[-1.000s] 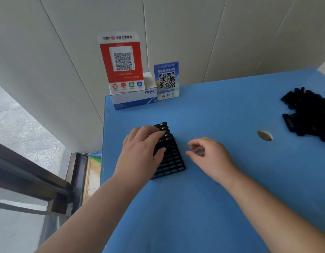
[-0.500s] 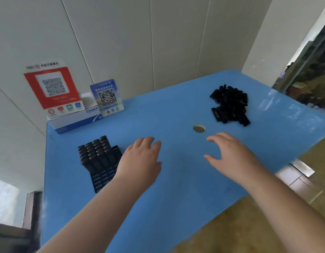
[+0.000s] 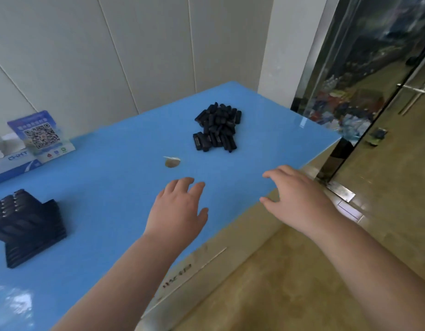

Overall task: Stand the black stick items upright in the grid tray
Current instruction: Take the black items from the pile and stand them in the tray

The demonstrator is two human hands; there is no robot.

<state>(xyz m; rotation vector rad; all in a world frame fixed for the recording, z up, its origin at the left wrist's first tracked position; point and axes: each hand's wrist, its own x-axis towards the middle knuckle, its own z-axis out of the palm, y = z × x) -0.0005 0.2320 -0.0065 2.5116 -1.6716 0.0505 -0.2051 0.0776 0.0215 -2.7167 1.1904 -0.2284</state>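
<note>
now left hand over table, right hand past its edge

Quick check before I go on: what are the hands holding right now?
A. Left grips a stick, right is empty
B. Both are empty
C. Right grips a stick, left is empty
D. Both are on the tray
B: the left hand and the right hand hover open over the blue table, short of the pile of black sticks.

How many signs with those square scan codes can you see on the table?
1 clearly: the blue code sign leans at the table's far left by the wall, beside a white box. Anything further left is cut off by the frame edge.
</note>
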